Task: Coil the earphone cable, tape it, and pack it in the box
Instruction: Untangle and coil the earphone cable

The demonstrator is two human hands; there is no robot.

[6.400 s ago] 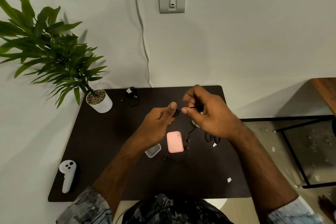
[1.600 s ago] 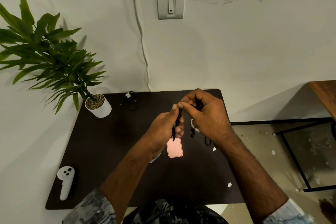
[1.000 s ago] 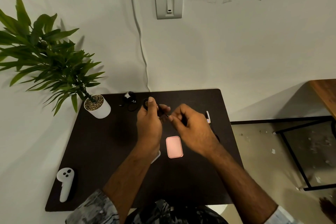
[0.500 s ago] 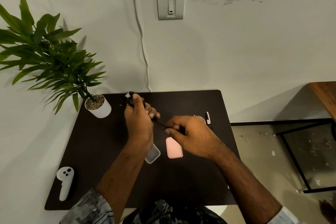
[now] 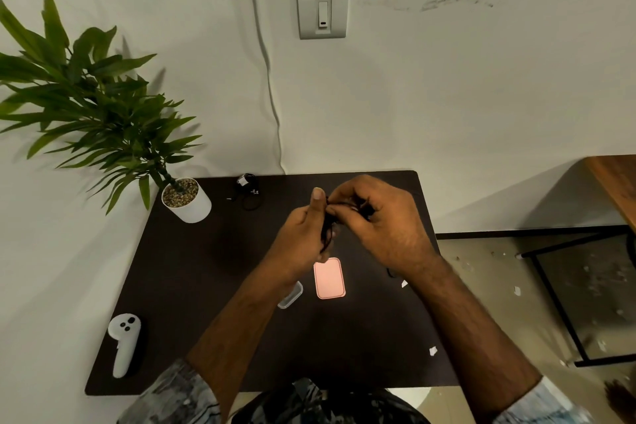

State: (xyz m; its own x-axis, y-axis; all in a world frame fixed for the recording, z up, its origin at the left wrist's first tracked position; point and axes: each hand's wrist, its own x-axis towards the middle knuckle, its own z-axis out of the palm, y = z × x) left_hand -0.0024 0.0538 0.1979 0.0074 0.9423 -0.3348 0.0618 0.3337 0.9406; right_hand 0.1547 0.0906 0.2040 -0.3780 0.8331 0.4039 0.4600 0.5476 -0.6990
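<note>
Above the middle of the dark table, both hands meet on a black earphone cable. My left hand grips a hanging bundle of it, thumb up. My right hand pinches the cable's upper end against the left thumb. Below the hands lies a pink box lid flat on the table. A clear small box sits just left of it, partly hidden by my left forearm. A second black earphone coil lies at the table's back edge.
A potted plant stands at the back left corner. At the front left lies a white controller. Small white scraps sit on the right side of the table. A wooden table and a black metal frame stand to the right.
My left hand has come back from the coil at the table's back edge to the middle. The hands, apart half a second ago, now meet on the bundled cable.
</note>
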